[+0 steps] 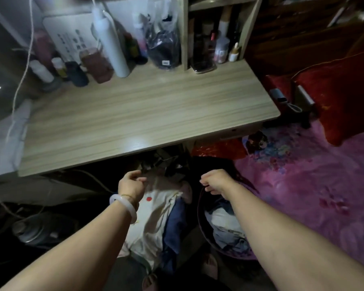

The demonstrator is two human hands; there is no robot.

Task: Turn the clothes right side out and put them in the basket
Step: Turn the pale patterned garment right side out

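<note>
Hands (132, 183) between desk edge (105, 162), basket (202, 223)

The pale wood-grain laminate worktop (147, 110) is beige with fine grey streaks. On it stand a tall white plastic bottle (110, 43) and a brownish-red glass jar (96, 65). Below lies a cream cloth garment with a small red dot (151, 215), and beside it a dark navy blue cloth garment (174, 225). The round dark maroon basket (202, 225) holds white and grey-blue clothes. The pink bedsheet (303, 185) carries a floral print and a cartoon figure; the cushion (340, 106) is deep red. A milky white bangle (125, 204) circles the left wrist.
</note>
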